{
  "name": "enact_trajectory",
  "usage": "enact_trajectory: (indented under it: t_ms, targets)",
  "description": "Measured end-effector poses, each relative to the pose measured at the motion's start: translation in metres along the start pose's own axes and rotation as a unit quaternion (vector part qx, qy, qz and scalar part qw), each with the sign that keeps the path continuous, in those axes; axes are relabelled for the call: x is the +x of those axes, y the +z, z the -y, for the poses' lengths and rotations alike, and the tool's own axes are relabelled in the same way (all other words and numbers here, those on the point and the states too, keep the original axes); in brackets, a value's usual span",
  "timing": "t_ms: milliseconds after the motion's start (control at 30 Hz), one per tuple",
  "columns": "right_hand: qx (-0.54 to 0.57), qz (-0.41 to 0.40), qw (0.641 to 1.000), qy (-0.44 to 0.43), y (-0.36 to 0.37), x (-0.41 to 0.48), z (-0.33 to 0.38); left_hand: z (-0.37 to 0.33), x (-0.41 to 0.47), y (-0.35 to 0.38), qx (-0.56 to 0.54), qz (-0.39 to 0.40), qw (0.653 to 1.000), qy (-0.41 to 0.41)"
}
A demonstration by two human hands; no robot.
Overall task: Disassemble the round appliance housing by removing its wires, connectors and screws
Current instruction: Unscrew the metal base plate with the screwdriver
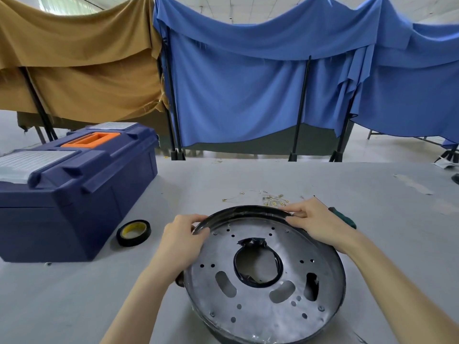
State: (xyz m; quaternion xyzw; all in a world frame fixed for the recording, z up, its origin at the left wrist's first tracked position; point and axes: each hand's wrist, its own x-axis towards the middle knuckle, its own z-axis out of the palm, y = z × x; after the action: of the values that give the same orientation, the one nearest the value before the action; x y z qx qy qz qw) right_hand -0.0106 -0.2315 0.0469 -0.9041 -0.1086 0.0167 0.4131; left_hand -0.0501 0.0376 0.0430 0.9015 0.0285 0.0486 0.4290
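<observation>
The round appliance housing, a grey metal disc with a black rim, a large centre hole and several small holes, is tilted up toward me on the table. My left hand grips its rim at the upper left. My right hand grips the rim at the upper right. A few small screws still sit in the plate near its lower edge. Behind the housing lies a small heap of thin wires with brass connectors.
A dark blue toolbox with an orange handle stands at the left. A roll of black tape lies beside it. A green-handled screwdriver lies behind my right hand. Blue and tan cloths hang behind the grey table.
</observation>
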Motion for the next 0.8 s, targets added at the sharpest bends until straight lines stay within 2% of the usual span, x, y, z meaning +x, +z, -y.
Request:
enact_trajectory:
  t_ms: [267,367,433,500,533,567,600,667,733,800]
  targets:
    - [0.001,-0.006,1.0,0.013,0.001,0.003,-0.003,-0.007,0.02,-0.004,0.118,0.024,0.993,0.013]
    - [-0.021,0.008,0.999,0.025,-0.003,0.004,-0.006,-0.007,0.019,0.004,0.159,0.007,0.987,0.026]
    - [-0.01,-0.005,0.999,0.033,-0.005,0.007,-0.007,-0.006,0.014,0.009,0.195,-0.039,0.98,0.032]
    - [0.02,-0.079,0.996,0.044,-0.01,0.014,-0.009,-0.009,0.009,0.008,0.253,-0.117,0.956,0.089]
    - [0.015,-0.131,0.99,0.041,-0.014,0.018,-0.013,-0.012,0.006,0.007,0.246,-0.149,0.947,0.141]
    - [-0.024,-0.184,0.982,0.039,-0.018,0.022,-0.02,-0.017,0.002,0.007,0.209,-0.145,0.949,0.188]
    - [-0.069,-0.224,0.971,0.05,-0.022,0.025,-0.028,-0.024,-0.003,0.007,0.163,-0.109,0.954,0.229]
    - [-0.131,-0.255,0.953,0.098,-0.027,0.025,-0.045,-0.033,-0.013,0.013,0.116,-0.004,0.951,0.286]
    - [-0.166,-0.244,0.944,0.148,-0.03,0.024,-0.062,-0.032,-0.017,0.026,0.146,0.068,0.936,0.314]
    - [-0.162,-0.233,0.944,0.166,-0.03,0.023,-0.073,-0.029,-0.015,0.035,0.219,0.082,0.916,0.325]
